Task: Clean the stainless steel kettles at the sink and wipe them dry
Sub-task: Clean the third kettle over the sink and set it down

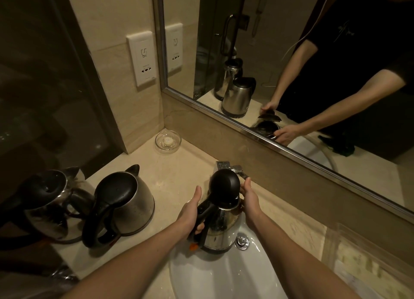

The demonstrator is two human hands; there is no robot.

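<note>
Kettle (220,227) is over the sink (224,276), at the bowl's back edge just in front of the tap (237,170). It sits upright or slightly tipped, w/ the lid (225,189) flipped open and standing up. Left hand (190,211) is clamped round the black handle (201,215), thumb up along the side. Right hand (249,198) lies against the body's far side near the rim, fingers fairly straight and reaching toward the tap. Can't tell if it pinches the rim or only steadies. The hands are apart, one each side of the kettle. Handling: steel shell is stiff, no give, prob. light when empty but gets heavy fast once water goes in, so the weight should hang off the handle. The polished wall will be slick when wet and gives poor purchase, so the second hand is best flat under the base or on the rim, not round the belly. Lid hinge is plastic and the weak spot, so don't lift or twist by the lid. The base is likely to carry electrical contacts, so keep that end out of the stream. A knock against the tap or the sink's ceramic is the main risk. Two more kettles (132,209) stand at the counter's (174,175) left end near the front edge, lids down and handles toward the person. A glass dish (168,139) sits in the back-left corner.
</note>
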